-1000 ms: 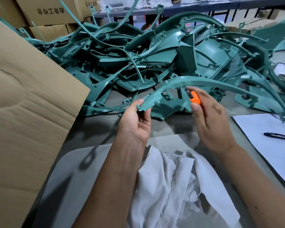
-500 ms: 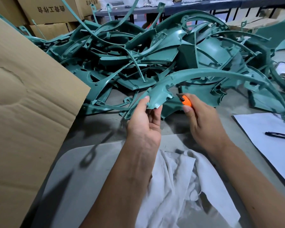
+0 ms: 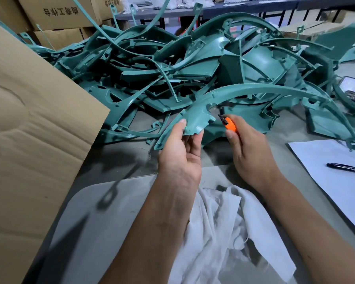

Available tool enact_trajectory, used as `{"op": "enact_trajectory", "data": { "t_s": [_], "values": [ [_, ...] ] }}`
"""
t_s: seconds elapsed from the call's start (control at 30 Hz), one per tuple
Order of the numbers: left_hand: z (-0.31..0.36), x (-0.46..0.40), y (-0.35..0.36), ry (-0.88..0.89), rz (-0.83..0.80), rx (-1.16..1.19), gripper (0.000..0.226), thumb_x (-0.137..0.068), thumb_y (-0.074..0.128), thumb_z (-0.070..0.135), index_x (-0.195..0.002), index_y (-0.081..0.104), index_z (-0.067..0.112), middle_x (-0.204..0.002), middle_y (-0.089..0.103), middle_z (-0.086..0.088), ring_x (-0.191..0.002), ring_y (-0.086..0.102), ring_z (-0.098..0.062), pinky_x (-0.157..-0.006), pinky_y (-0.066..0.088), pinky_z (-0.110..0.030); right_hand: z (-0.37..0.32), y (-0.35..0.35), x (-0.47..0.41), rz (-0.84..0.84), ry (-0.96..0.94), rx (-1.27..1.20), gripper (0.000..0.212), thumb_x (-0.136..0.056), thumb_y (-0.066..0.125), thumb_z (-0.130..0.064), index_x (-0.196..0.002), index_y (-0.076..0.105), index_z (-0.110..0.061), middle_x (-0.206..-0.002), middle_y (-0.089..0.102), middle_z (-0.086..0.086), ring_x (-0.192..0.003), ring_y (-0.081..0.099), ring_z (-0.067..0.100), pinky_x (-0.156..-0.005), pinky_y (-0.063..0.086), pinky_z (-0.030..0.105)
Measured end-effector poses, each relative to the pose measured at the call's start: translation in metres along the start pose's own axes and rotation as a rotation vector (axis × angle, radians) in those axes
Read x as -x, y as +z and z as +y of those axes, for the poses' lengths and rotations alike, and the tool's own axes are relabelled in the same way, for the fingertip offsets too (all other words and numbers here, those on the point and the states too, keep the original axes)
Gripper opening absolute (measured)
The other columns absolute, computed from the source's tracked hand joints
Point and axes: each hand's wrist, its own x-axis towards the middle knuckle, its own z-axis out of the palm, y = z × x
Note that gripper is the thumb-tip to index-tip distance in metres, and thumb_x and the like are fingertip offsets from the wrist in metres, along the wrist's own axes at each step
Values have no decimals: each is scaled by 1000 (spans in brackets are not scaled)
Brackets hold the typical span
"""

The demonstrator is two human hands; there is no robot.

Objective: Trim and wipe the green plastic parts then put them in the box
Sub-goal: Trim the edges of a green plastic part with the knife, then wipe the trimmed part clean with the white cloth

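While left hand [image 3: 179, 152] pinches the curved green part [image 3: 195, 119] steady, right hand [image 3: 248, 148] grasps the orange trimmer [image 3: 230, 125] just beside its edge, presumably for deburring.

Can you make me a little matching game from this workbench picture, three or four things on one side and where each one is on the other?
Things:
1. curved green part
2. orange cutter
3. white cloth
4. black pen

Places:
A. lying on the white paper at the right
B. gripped in the right hand
C. crumpled on the table, under the forearms
D. held at one end by the left hand

Pairs: 1-D, 2-B, 3-C, 4-A
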Motion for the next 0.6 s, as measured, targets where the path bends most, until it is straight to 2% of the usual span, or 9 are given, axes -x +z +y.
{"op": "enact_trajectory", "data": {
  "t_s": [0.1, 0.17, 0.23, 0.37, 0.5, 0.6],
  "values": [
    [2, -1, -1, -19, 9, 1, 11, -91, 75, 7, -88, 69, -1, -66, 73, -11, -49, 70, -13, -42, 52, -17, 1, -3, -1, 38, -14, -17, 32, -113, 41, -31, -136, 55, -14, -97, 54, -17, -81, 49, 1, -76, 35, 9],
    [1, -1, -1, -29, 6, 1, 11, -90, 75, 7, -86, 69, -1, -66, 73, -11, -49, 70, -13, -41, 51, -17, 2, -5, -2, 96, 12, -5, 33, -114, 38, -33, -135, 56, -14, -96, 54, -16, -81, 50, 0, -73, 36, 15],
    [1, -1, -1, -41, -1, -2, 11, -90, 75, 6, -84, 68, -1, -66, 73, -12, -49, 70, -14, -41, 51, -17, 2, -4, -1, 103, 35, 16, 34, -113, 37, -35, -132, 55, -14, -91, 55, -11, -76, 49, 6, -69, 36, 22],
    [5, -5, -3, -57, 1, 5, 13, -93, 72, 8, -83, 68, 0, -60, 71, -10, -46, 68, -12, -42, 53, -17, 5, -5, 0, 25, 39, -21, 31, -113, 38, -34, -128, 56, -13, -86, 53, -17, -75, 52, 3, -68, 35, 16],
    [11, -8, -3, -46, -32, 13, 14, -94, 71, 10, -83, 69, 1, -61, 72, -8, -47, 68, -11, -43, 53, -17, 9, -9, 1, -117, 0, -11, 40, -110, 42, -38, -138, 57, -14, -103, 61, -11, -88, 55, 7, -76, 38, 17],
    [15, -9, -3, -36, -43, -2, 11, -92, 74, 11, -91, 71, 1, -68, 74, -10, -51, 70, -12, -43, 54, -19, 12, -16, 2, -113, 42, -72, 38, -109, 45, -40, -138, 59, -20, -105, 63, -14, -93, 58, 8, -81, 42, 22]
  ]
}}
